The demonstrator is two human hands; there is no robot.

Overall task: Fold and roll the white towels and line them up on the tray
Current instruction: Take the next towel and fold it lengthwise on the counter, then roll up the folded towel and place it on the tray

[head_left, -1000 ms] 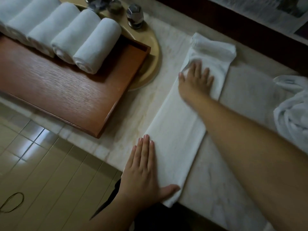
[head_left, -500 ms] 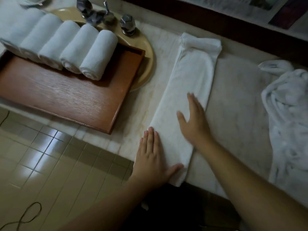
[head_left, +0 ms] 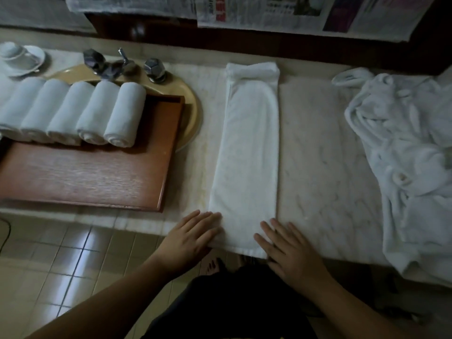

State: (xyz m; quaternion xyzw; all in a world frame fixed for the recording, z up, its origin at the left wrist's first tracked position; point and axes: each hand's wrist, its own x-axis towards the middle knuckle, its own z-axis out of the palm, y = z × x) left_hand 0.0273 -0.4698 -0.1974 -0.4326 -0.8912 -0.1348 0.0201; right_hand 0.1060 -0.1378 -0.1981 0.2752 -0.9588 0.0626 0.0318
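Observation:
A white towel [head_left: 247,152], folded into a long narrow strip, lies flat on the marble counter, running away from me. My left hand [head_left: 193,238] rests flat at its near left corner. At the near right corner my right hand [head_left: 291,250] lies flat with fingers spread on the towel's edge. Neither hand grips anything. Several rolled white towels [head_left: 97,113] lie side by side along the back of a brown wooden tray [head_left: 93,177] at the left.
A heap of loose white towels [head_left: 411,162] lies at the right on the counter. Behind the tray sit a yellow basin [head_left: 192,113] with metal taps [head_left: 154,68] and a white cup on a saucer [head_left: 22,57]. Newspapers [head_left: 269,13] line the back. A tiled floor lies below.
My right hand has slid down the towel from its far end to the near right corner. My left hand stayed at the near left corner. The view has swung upright.

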